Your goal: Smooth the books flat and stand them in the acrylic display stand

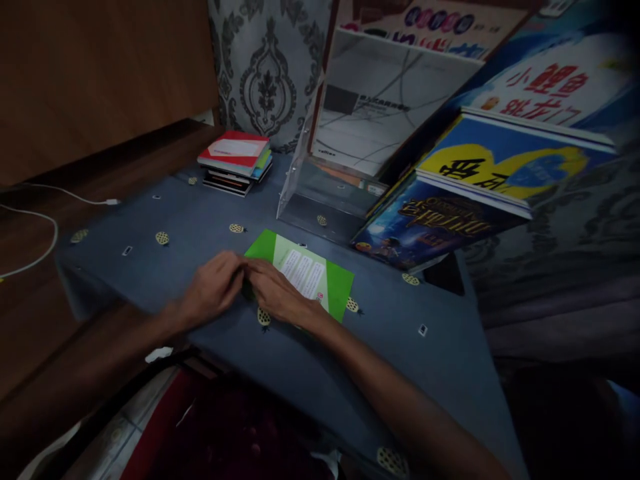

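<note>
Broadly, a bench [210, 220] under a grey-blue cloth dotted with small pale round motifs fills the middle of the scene, running from far left to near right. Behind it on the left rises a brown wooden panel [90, 73], and a patterned grey curtain [267, 60] hangs at the far middle. Leaning at the far right are big picture books [470, 193], one with a blue and yellow cover above a darker one, their lower edges on the cloth. Just left of them stands a clear plastic stand [320, 193] holding a grey sheet. At the far left of the bench lies a small stack of books [236, 162], a red and white one on top. A white cable [45, 227] trails over the wood on the left.

Near the middle of the bench lies a green card [313, 270], flat, with a pale text panel on it. Both hands meet at its near left corner. The left hand [213, 288] rests knuckles up with fingers curled at the card's edge; its grip looks narrow, though I cannot tell whether it pinches the card. The right hand [277, 293] lies across the card's near left part, fingers pressed down flat on it, touching the left fingertips.
</note>
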{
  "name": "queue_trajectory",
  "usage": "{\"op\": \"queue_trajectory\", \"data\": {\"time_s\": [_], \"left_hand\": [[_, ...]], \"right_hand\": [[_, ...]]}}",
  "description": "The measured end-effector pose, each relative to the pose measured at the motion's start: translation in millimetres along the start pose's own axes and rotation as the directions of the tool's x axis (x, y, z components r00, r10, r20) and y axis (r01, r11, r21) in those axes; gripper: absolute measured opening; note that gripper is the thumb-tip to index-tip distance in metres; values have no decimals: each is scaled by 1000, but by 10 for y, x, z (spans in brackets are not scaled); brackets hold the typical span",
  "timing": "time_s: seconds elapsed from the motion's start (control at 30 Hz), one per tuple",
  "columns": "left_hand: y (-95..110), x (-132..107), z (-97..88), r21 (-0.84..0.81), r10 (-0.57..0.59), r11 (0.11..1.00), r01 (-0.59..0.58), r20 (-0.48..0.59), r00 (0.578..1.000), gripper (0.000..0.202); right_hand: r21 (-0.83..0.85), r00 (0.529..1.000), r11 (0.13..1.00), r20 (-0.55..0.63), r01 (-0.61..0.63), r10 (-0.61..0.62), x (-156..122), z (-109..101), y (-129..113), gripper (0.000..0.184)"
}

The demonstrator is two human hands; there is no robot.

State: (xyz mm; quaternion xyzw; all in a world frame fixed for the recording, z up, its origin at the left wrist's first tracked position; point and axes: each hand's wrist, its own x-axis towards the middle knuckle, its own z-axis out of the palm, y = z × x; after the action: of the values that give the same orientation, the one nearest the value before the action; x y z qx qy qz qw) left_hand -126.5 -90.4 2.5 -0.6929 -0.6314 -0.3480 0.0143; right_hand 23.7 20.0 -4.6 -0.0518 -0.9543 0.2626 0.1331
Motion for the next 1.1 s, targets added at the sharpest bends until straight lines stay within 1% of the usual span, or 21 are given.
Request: {"op": "queue_trajectory", "data": {"time_s": [0.07, 0.13, 0.2, 0.27, 0.4, 0.5, 0.6, 0.7, 0.77, 0.83, 0.87, 0.93, 1.0, 1.1], "left_hand": [[77, -165, 30, 113, 2, 994, -3, 11, 1000, 18], [98, -241, 67, 168, -14, 986, 14, -3, 1000, 17], [88, -257, 90, 198, -21, 980, 21, -1, 1000, 17], [68, -255, 98, 236, -20, 972, 12, 31, 999, 19], [45, -274, 100, 307, 11, 951, -45, 111, 994, 23], [61, -295, 84, 336, 33, 938, -83, 151, 988, 23], [99, -284, 33, 378, 30, 919, -115, 223, 974, 38], [129, -212, -19, 424, 32, 889, -171, 316, 948, 44], [141, -132, -23, 434, 69, 868, -241, 375, 924, 43], [158, -42, 4, 387, 143, 860, -332, 442, 886, 40], [174, 3, 25, 338, 190, 861, -380, 479, 857, 37], [219, 85, 66, 211, 288, 859, -466, 555, 781, 35], [276, 156, 96, 108, 347, 854, -509, 609, 713, 44], [358, 243, 128, 50, 371, 846, -530, 658, 655, 60]], "right_hand": [[27, 1000, 1000, -5, 3, -3, -12, -13, 42, 49], [34, 1000, 999, 0, 14, -14, -14, -16, 85, 49], [24, 1000, 999, 13, 21, -21, 10, -17, 151, 47], [-5, 1000, 1000, 25, 13, -13, 61, -28, 254, 47], [-76, 999, 996, 0, -43, 43, 185, -108, 530, 51], [-95, 997, 992, -10, -79, 78, 220, -197, 705, 50], [-109, 990, 984, -22, -142, 141, 154, -277, 818, 48], [-127, 981, 972, -31, -196, 194, -43, -353, 887, 50], [-139, 974, 964, -37, -225, 223, -248, -409, 907, 50], [-147, 966, 955, -53, -257, 251, -501, -466, 900, 50], [-150, 962, 950, -63, -273, 267, -638, -494, 886, 50], [-150, 947, 936, -89, -318, 308, -916, -540, 841, 49], [-139, 927, 918, -118, -371, 356, -1174, -568, 782, 49], [-119, 902, 900, -168, -419, 398, -1468, -561, 694, 50]]}}
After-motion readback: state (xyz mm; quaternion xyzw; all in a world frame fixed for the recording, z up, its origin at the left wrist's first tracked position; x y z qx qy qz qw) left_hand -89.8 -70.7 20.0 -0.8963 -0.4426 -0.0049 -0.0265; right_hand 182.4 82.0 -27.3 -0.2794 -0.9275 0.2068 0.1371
